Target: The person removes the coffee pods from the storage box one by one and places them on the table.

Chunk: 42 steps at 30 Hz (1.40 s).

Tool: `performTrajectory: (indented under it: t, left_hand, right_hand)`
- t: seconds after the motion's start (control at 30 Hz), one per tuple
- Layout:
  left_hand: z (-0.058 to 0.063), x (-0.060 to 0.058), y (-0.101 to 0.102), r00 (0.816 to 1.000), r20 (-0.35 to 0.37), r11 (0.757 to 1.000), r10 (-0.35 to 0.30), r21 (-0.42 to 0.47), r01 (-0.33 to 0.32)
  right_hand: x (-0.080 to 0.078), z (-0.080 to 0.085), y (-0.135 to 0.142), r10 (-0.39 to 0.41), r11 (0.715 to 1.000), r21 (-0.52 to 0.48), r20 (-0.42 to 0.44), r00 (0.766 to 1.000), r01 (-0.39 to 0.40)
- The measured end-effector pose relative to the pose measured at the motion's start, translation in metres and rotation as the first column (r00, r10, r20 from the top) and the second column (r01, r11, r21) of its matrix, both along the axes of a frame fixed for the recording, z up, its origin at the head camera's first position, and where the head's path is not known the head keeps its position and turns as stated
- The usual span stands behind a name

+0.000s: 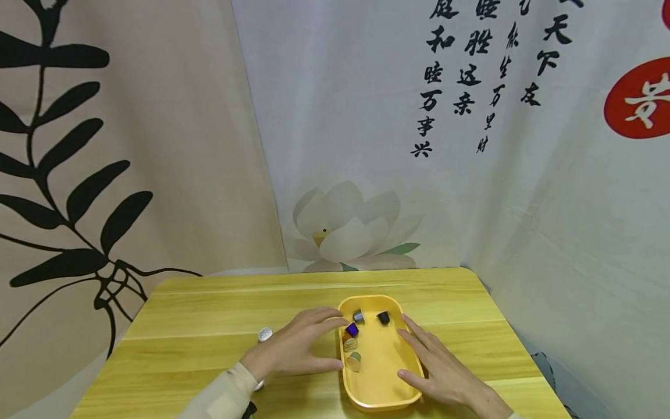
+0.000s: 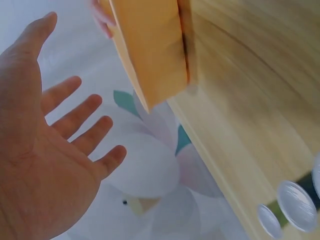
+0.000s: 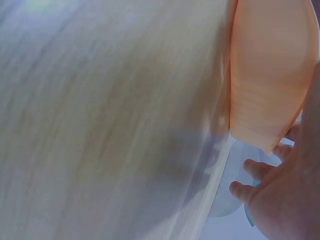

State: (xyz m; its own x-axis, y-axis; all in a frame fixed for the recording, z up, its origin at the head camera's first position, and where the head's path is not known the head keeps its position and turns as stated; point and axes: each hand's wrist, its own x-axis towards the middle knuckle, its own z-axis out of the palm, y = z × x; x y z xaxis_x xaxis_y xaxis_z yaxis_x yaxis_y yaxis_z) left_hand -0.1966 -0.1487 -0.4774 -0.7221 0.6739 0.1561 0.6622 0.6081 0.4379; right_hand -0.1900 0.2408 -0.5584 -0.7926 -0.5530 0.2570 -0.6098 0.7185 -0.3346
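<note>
A yellow tray (image 1: 384,378) lies lengthwise on the table, holding several small capsules, which look like coffee capsules. A black capsule (image 1: 384,318) and a silver one (image 1: 358,316) sit toward its far end. Along its left side are a purple capsule (image 1: 352,330), a gold-lidded one (image 1: 350,345) and a pale one with a green end (image 1: 353,361). My left hand (image 1: 300,343) is at the tray's left rim, fingers spread, palm unfilled in the left wrist view. My right hand (image 1: 439,366) lies along the right rim with fingers extended, some fingertips over the edge; exact contact is unclear.
Left of the tray, partly hidden by my left forearm, stand capsules with silver lids (image 2: 296,206); one silver lid (image 1: 265,334) shows beyond the wrist. The wooden table (image 1: 209,308) ends at a printed cloth backdrop (image 1: 366,145).
</note>
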Motion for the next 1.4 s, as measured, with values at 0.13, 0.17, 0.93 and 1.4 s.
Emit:
performTrajectory:
  t: [0.13, 0.17, 0.93, 1.4]
  left_hand:
    - [0.000, -0.007, 0.015, 0.998, -0.021, 0.997, -0.052, -0.050, 0.051]
    - [0.000, -0.009, 0.018, 0.997, -0.028, 0.996, -0.066, -0.059, 0.064]
    - [-0.015, -0.049, 0.060, 0.982, 0.021, 0.964, -0.186, -0.188, 0.187]
    - [-0.014, -0.061, 0.074, 0.978, 0.091, 0.932, -0.187, -0.299, 0.205]
  right_hand:
    - [0.000, 0.000, 0.000, 0.003, 1.000, 0.001, -0.005, 1.000, -0.003]
    - [0.000, 0.000, -0.001, 0.003, 1.000, 0.002, -0.006, 1.000, -0.003]
    - [0.002, 0.000, -0.002, -0.009, 1.000, -0.007, 0.026, 1.000, 0.009]
    - [0.001, 0.001, -0.002, -0.008, 1.000, 0.004, 0.030, 1.000, 0.007]
